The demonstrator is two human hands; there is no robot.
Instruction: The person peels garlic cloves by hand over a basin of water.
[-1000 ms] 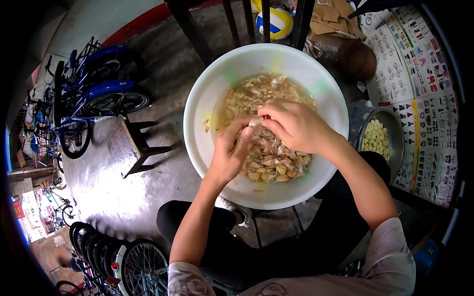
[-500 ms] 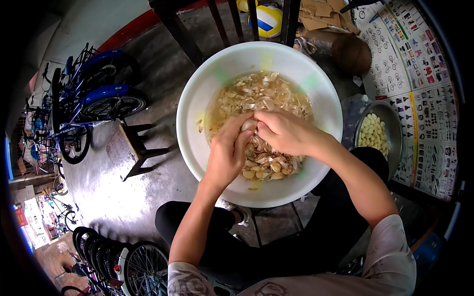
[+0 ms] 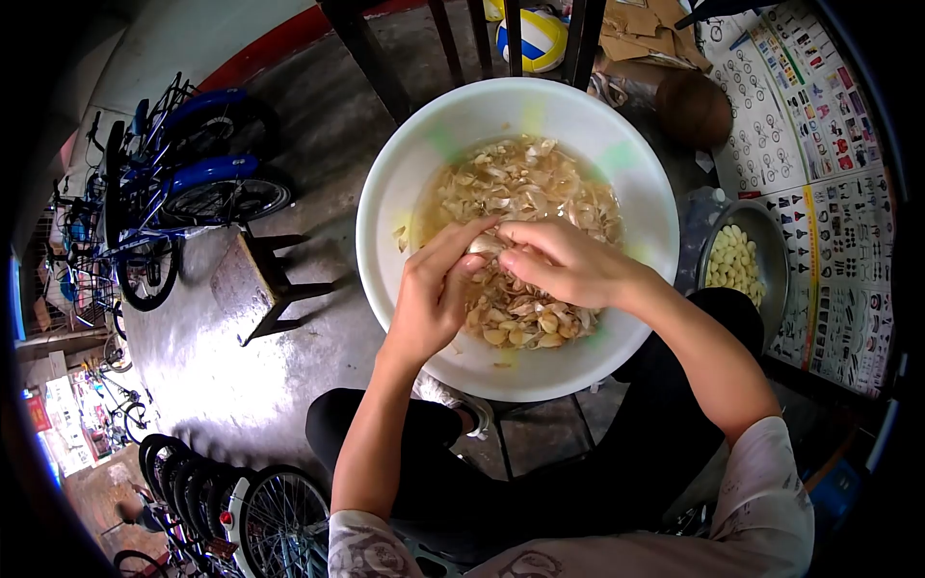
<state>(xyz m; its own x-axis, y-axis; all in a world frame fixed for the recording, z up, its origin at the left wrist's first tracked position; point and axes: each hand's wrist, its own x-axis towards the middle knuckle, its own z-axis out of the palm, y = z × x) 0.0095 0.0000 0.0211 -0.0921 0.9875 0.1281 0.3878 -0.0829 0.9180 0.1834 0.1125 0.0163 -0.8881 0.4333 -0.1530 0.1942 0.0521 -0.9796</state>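
Above the wide white basin [image 3: 383, 173], my left hand [image 3: 431, 294] and my right hand [image 3: 576, 262] meet at the fingertips. Pinched between them is a pale garlic clove [image 3: 488, 246], partly covered by the fingers. Below the hands, water in the basin carries many loose garlic skins [image 3: 525, 188]. Several unpeeled garlic cloves [image 3: 520, 335] lie at the near side of the heap. To the right, a metal bowl [image 3: 777, 289] holds peeled white garlic cloves [image 3: 734, 262].
A dark slatted chair [image 3: 448, 43] stands behind the basin, with a volleyball [image 3: 535, 40] and a brown ball [image 3: 694, 108] beyond. A small wooden stool [image 3: 270, 289] and bicycles [image 3: 217, 183] are on the left. A printed sheet [image 3: 819, 193] covers the surface at right.
The view has shifted slightly, so the basin appears a little farther right. My right thumb and fingers have changed position around the clove, which shows more between both hands.
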